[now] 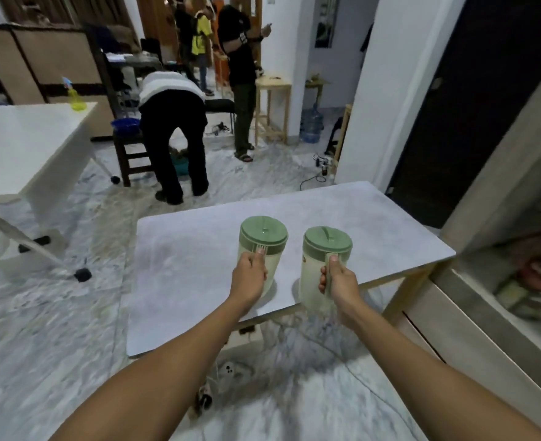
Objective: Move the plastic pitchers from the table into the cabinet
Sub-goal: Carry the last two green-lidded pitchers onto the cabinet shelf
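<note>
Two pale plastic pitchers with green lids are near the front edge of the grey-topped table [199, 256]. My left hand [250, 275] is closed around the handle of the left pitcher [264, 237]. My right hand [339, 280] grips the handle of the right pitcher [320, 259], whose base hangs over the table's front edge. Whether either pitcher rests on the top or is lifted off it, I cannot tell. The cabinet [517, 265] stands to the right, with a glass-fronted section.
A white table [24, 148] with a yellow spray bottle [77, 98] stands at the left. A person bends over beside a dark stool [129, 157]; other people stand behind. Cables and a power strip [231, 370] lie on the marble floor under the table.
</note>
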